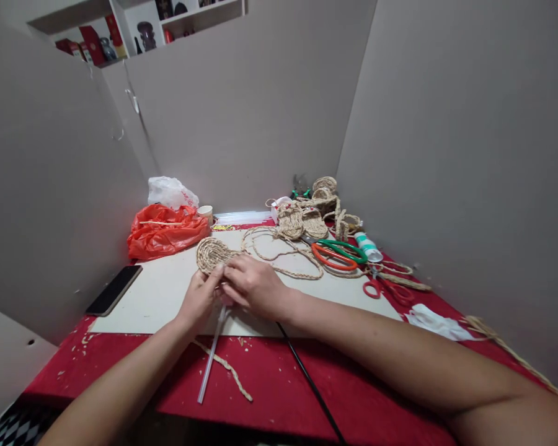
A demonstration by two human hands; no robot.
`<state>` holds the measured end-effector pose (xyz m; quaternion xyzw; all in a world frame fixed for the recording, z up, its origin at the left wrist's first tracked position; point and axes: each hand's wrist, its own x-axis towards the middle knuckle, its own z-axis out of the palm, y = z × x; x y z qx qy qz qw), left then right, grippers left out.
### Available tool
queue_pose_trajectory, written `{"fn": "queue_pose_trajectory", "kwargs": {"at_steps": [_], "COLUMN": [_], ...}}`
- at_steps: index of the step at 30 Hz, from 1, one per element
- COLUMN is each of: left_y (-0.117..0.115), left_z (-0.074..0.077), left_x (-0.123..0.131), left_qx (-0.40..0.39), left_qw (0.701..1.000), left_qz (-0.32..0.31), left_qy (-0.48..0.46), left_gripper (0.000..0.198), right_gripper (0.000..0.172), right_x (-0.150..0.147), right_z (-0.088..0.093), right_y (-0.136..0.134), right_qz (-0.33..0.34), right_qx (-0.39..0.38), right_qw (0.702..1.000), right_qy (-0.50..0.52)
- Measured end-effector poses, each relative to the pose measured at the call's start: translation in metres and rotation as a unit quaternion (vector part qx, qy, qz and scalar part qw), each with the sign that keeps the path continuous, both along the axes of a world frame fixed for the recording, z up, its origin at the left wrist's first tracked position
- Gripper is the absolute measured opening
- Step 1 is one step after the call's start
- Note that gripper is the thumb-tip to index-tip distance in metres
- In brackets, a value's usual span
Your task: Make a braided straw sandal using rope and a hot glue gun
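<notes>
My left hand [199, 298] pinches the coiled straw braid [211, 253], probably light and springy, best held by its edge; what my right hand [258, 286] grips, I cannot tell.

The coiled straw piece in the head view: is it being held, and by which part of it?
Yes, the left hand holds the coiled straw piece at its near edge. Whether the right hand also grips it cannot be told.

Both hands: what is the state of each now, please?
Left hand: closed, holding the coiled braid.
Right hand: curled close beside it; whether it holds anything cannot be told.
</notes>
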<state>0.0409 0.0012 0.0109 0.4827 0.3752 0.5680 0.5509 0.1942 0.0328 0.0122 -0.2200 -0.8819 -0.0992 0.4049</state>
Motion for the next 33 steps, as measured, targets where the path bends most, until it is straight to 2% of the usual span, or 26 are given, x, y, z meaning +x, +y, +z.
{"fn": "queue_pose_trajectory", "kwargs": {"at_steps": [3,6,9,12,14,16,22,28,30,33], "left_y": [0.012,0.020,0.021,0.017,0.014,0.014,0.017,0.013,0.012,0.011], "left_z": [-0.001,0.002,0.004,0.003,0.002,0.001,-0.003,-0.002,-0.001,0.001], "left_x": [-0.010,-0.023,-0.030,-0.030,-0.029,-0.028,-0.027,-0.026,-0.027,-0.027], "left_qx": [-0.020,-0.038,-0.038,-0.041,-0.046,-0.050,-0.029,-0.025,-0.020,-0.007], "left_qw": [0.999,0.997,0.998,0.999,0.999,0.999,0.998,0.996,0.995,0.995], "left_qz": [0.032,0.039,0.027,0.005,-0.003,0.003,0.044,0.072,0.077,0.080], "left_qy": [-0.029,-0.046,-0.041,-0.026,-0.018,-0.012,-0.033,-0.053,-0.055,-0.063], "left_gripper": [0.034,0.037,0.037,0.035,0.034,0.032,0.034,0.033,0.034,0.034], "right_gripper": [0.021,0.020,0.022,0.028,0.030,0.027,0.022,0.033,0.036,0.042], "right_x": [0.004,0.011,0.012,0.006,0.002,-0.002,-0.008,-0.008,-0.007,-0.006], "right_z": [0.007,0.018,0.020,0.012,0.006,0.002,0.001,0.001,0.002,0.003], "right_y": [0.001,0.012,0.023,0.027,0.025,0.022,0.010,-0.002,-0.003,-0.001], "right_qz": [0.029,0.018,0.035,0.087,0.103,0.104,0.098,0.131,0.138,0.120], "right_qx": [-0.037,-0.143,-0.336,-0.531,-0.602,-0.624,-0.637,-0.675,-0.659,-0.591], "right_qw": [0.996,0.964,0.901,0.809,0.758,0.734,0.715,0.687,0.703,0.753], "right_qy": [0.078,0.223,0.272,0.235,0.231,0.247,0.271,0.234,0.229,0.261]}}
